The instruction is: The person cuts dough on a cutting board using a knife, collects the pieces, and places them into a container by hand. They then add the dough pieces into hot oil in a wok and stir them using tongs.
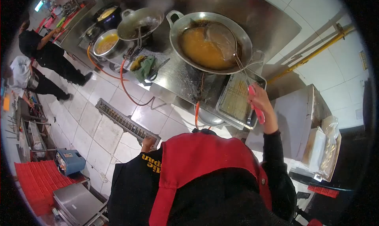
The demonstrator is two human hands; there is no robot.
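Steel counter [169,76] bears a wide, two-handled wok [177,38] of brownish liquid [193,48], with a smaller wok [125,32] to its left and a shallow metal tray [228,107] just beside it, toward the right. Mesh skimmer [219,36] sits within the wok's rim, though whether its basket touches the liquid is hard to tell, and its red handle [259,114] slants out over the tray's edge, grasped in the curled fingers of the right hand [258,99]. Left hand [148,143], small and partly hidden beside the black sleeve [134,170], appears against the floor grate [124,121]; its grip cannot be told.
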